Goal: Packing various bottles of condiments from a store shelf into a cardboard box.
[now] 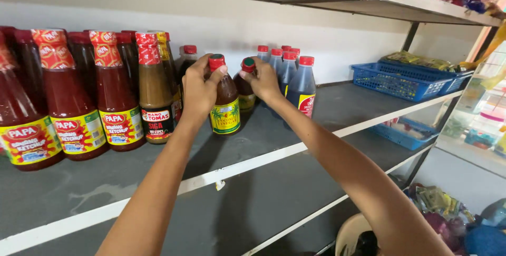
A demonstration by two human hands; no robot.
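My left hand (197, 90) grips the neck of a brown vinegar bottle (225, 106) with a red cap and a yellow-green label, standing on the grey shelf (263, 135). My right hand (263, 79) holds the top of a second, similar bottle (245, 85) with a red and green cap, just behind the first. Both bottles stand upright. My forearms reach up from the lower edge of the view.
Red ketchup bottles (68, 98) and a brown sauce bottle (155, 92) line the shelf's left. Dark soy sauce bottles with red caps (301, 87) stand to the right. Blue plastic baskets (400, 79) sit at the far right. Packaged snacks lie on the shelf above.
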